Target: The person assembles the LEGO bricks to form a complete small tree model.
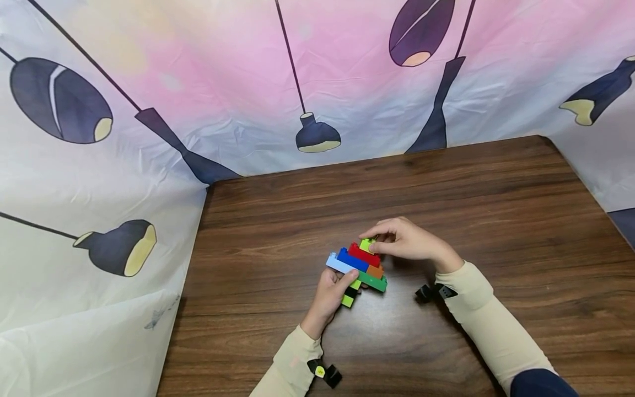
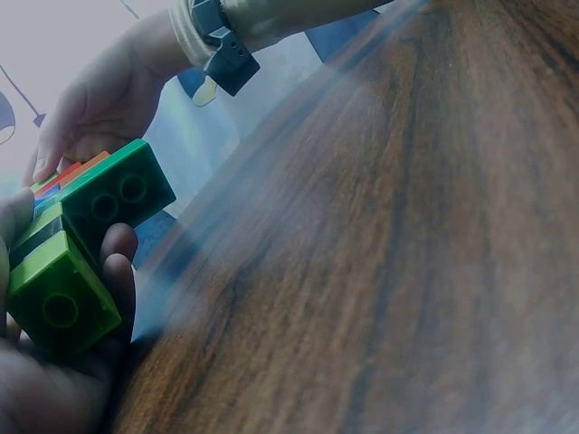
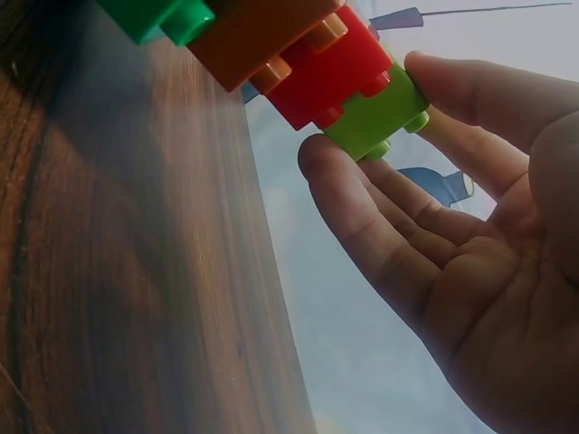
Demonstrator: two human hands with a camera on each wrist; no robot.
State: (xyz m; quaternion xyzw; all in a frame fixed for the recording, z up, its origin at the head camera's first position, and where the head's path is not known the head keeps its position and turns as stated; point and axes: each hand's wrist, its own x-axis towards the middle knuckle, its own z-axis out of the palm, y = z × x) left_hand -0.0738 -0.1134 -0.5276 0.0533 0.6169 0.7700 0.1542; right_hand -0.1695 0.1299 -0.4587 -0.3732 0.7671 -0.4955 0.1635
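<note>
A tree-shaped stack of toy building bricks is held tilted over the table. My left hand (image 1: 324,295) grips its narrow lower part, thumb across the row of light blue brick (image 1: 338,264) and green brick (image 1: 375,283). That lower part has a black brick (image 1: 351,293) between lime ones; the bottom lime brick (image 2: 63,303) shows its hollow underside. Above the green row come a blue brick (image 1: 353,261) beside an orange brick (image 3: 262,41), then a red brick (image 3: 330,68). At the top, my right hand (image 1: 414,241) pinches a lime brick (image 3: 378,113) between thumb and finger.
The brown wood-grain table (image 1: 278,220) lies under both hands. A printed cloth (image 1: 238,82) with lamp drawings hangs along its back and left edges. Small black cameras, such as the right one (image 1: 424,293), stick out from both wrists.
</note>
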